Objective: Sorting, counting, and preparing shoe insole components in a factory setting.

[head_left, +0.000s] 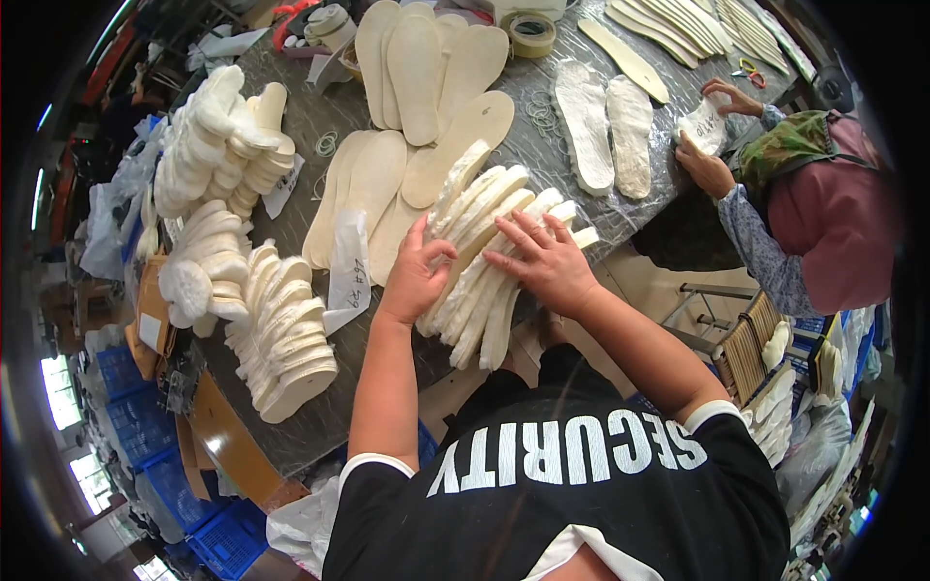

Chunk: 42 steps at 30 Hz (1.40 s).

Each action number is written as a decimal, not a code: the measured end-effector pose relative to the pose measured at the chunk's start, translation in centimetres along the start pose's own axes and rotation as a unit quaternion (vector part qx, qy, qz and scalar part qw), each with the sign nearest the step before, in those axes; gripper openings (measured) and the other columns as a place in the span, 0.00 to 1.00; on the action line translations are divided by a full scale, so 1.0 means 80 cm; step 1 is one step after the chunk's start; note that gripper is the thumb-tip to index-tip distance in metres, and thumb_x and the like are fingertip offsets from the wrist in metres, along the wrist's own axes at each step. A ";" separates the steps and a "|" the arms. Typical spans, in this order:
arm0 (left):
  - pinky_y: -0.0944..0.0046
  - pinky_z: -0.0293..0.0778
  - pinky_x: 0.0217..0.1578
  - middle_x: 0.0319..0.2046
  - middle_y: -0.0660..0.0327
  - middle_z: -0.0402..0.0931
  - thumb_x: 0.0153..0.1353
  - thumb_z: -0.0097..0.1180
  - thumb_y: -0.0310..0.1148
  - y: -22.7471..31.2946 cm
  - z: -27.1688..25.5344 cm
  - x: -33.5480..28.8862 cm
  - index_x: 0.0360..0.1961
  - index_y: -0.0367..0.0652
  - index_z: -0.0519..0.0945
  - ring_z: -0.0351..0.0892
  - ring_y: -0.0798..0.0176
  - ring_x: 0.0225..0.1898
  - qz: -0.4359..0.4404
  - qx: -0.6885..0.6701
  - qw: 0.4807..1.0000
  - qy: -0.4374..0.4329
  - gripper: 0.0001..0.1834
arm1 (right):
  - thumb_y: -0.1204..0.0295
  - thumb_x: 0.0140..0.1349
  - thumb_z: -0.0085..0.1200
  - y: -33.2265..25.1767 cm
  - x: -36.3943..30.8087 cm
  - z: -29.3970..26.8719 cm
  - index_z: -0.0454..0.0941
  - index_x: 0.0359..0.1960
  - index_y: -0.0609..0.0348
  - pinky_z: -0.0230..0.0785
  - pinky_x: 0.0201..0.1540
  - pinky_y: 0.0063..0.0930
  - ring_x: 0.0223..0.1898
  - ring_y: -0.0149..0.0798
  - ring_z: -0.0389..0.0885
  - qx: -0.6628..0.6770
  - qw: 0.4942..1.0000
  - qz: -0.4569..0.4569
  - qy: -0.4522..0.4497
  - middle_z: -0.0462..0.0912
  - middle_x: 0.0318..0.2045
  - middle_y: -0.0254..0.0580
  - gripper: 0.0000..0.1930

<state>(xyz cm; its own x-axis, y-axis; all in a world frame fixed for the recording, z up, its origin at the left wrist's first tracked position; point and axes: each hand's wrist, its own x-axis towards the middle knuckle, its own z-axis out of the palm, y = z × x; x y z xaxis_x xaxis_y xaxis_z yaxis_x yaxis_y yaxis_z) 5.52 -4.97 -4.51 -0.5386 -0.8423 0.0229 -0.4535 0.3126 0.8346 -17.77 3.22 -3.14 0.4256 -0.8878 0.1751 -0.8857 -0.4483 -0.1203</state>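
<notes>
A bundle of fleecy cream insoles (477,259) stands on edge between my hands at the table's near edge, its layers fanned. My left hand (418,276) grips the bundle's left side with curled fingers. Across its upper right side lies my right hand (547,261), fingers somewhat spread and pressing on the insoles. Just beyond are flat beige insoles (415,82) in overlapping piles. A paper strip with handwriting (349,266) lies to the left of my left hand. Nearer on the left, a row of fleecy insoles (281,334) leans in a stack.
More fleecy insole stacks (218,145) line the table's left side. Two fleecy insoles (584,126), a tape roll (532,35) and scissors (748,73) lie farther back. At the right, another person's hands (707,167) hold a white piece. Blue crates (228,537) stand lower left.
</notes>
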 end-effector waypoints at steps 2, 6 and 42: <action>0.58 0.59 0.57 0.62 0.43 0.54 0.44 0.60 0.28 0.000 0.001 0.000 0.42 0.51 0.78 0.57 0.44 0.60 0.062 0.104 0.992 -0.028 0.19 | 0.65 0.57 0.42 0.000 -0.002 0.000 0.66 0.58 0.29 0.48 0.62 0.51 0.65 0.43 0.56 0.007 1.000 0.008 0.003 0.58 0.63 0.38 0.24; 0.54 0.57 0.58 0.63 0.44 0.51 0.43 0.63 0.33 0.023 0.004 -0.005 0.44 0.54 0.78 0.56 0.46 0.61 0.025 0.113 0.992 -0.046 0.22 | 0.65 0.57 0.43 0.002 -0.005 0.001 0.66 0.57 0.30 0.49 0.61 0.51 0.64 0.43 0.56 0.003 1.000 0.013 0.011 0.58 0.63 0.38 0.24; 0.35 0.44 0.59 0.66 0.44 0.37 0.35 0.68 0.50 0.071 0.042 -0.026 0.53 0.48 0.60 0.40 0.40 0.66 -0.096 0.326 0.938 -0.065 0.45 | 0.60 0.46 0.55 -0.015 -0.019 0.026 0.62 0.61 0.37 0.28 0.65 0.52 0.66 0.45 0.52 -0.003 0.984 0.105 0.147 0.58 0.63 0.42 0.35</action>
<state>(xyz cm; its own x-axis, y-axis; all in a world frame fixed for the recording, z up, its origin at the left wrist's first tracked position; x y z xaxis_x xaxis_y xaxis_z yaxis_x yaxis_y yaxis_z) 1.64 0.03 -1.66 -0.4663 -0.8626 -0.1961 -0.8658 0.3996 0.3011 -16.97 4.92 -5.32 0.1616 -0.8921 0.4221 -0.9497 -0.2567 -0.1791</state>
